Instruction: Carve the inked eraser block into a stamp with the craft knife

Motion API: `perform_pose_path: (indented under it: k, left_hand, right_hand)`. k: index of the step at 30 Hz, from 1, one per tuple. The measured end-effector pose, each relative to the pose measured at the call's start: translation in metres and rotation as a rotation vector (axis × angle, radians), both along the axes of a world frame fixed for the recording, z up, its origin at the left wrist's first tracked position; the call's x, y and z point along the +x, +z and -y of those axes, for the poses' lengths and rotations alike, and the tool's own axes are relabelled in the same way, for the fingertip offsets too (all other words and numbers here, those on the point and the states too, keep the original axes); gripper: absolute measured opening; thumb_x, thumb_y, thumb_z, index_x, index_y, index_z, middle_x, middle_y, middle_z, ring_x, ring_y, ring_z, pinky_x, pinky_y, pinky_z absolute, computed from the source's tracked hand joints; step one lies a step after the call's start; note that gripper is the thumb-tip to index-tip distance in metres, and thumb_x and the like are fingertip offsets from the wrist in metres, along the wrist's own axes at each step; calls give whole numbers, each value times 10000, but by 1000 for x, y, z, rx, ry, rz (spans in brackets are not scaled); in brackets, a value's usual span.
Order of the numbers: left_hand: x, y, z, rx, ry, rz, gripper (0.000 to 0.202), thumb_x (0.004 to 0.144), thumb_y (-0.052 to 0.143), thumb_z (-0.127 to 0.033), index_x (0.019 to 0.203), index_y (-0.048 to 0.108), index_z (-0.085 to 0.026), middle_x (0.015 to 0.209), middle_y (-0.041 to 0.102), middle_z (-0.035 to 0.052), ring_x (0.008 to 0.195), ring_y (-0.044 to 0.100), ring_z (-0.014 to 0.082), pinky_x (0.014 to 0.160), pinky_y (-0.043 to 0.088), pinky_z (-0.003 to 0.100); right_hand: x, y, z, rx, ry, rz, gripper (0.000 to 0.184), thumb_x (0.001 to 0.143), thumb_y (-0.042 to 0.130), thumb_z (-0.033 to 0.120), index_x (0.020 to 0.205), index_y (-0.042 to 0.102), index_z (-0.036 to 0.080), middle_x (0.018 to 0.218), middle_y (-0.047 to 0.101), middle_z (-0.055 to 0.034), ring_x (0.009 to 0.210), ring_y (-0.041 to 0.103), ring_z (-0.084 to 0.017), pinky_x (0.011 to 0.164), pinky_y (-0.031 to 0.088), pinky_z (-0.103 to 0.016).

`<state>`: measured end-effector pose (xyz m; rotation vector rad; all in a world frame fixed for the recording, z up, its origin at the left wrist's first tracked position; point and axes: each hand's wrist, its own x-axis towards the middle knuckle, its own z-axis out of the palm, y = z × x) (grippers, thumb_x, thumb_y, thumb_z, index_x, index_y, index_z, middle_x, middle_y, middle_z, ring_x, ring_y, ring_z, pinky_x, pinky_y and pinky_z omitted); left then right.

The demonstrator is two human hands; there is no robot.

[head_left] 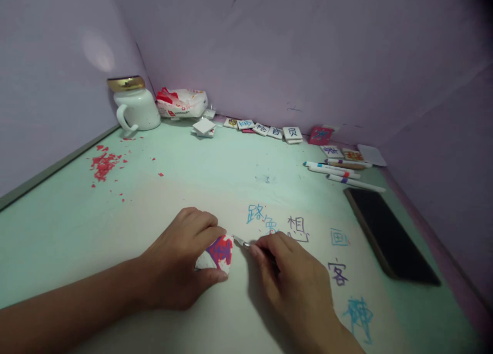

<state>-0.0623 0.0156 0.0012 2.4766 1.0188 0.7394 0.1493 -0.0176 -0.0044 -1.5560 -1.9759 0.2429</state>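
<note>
My left hand (188,256) grips a small square tile (220,253) by its edges, thumb below and fingers above. The tile's face is white with red colouring and a purple painted character; its left part is hidden under the fingers. My right hand (292,272) is closed around a slim craft knife (241,242), whose metal blade points left. The blade tip is at the tile's upper right corner; whether it touches cannot be told. Blue and purple characters are written on the table surface (185,190) around the right hand.
Red shavings (105,164) lie at the left. A lidded white mug (137,110) and a tissue pack (183,103) stand behind. Blank tiles (204,127) and several lettered tiles (292,134) line the back wall. Several markers (334,170) and a phone (389,236) lie at right.
</note>
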Motion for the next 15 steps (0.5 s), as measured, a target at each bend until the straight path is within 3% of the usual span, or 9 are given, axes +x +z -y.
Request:
perform_pose_path:
  k: [15]
  left_hand:
    - [3,-3,1,42,28,18,236,772,679,-241,980,596,-164,965,600,86,881,555,243,792,446,389]
  right_hand:
    - [-6,-1,2,19,0,69,229,935,481,312,768,622,243,696,639,10,599,610,-175,500,362,-260]
